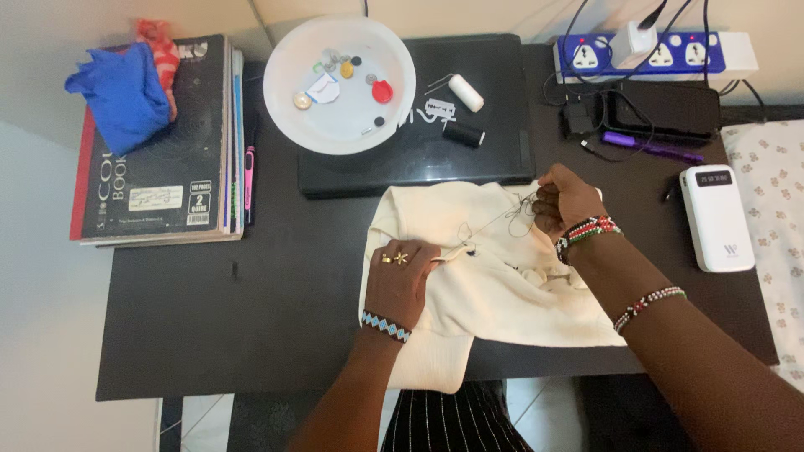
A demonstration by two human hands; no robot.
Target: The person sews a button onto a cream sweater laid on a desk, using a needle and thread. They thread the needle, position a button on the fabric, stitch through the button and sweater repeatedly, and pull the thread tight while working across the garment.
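Observation:
A cream cloth garment (490, 289) lies spread on the dark table (251, 301), hanging over its front edge. My left hand (400, 280), with a ring and a blue beaded wristband, presses down on the cloth and pinches a fold near a small dark spot. My right hand (565, 199), wearing beaded bracelets, is closed on a dark thread (502, 213) that runs taut from the cloth up to its fingers. Whether a needle sits in those fingers I cannot tell.
A white bowl (289, 100) of buttons and small bits rests on a closed black laptop (494, 151), beside a white spool (466, 92) and a black spool (463, 134). Stacked notebooks (159, 159) with blue cloth (121, 92) lie left. A power strip (662, 54), purple pen (653, 149) and white power bank (716, 218) lie right.

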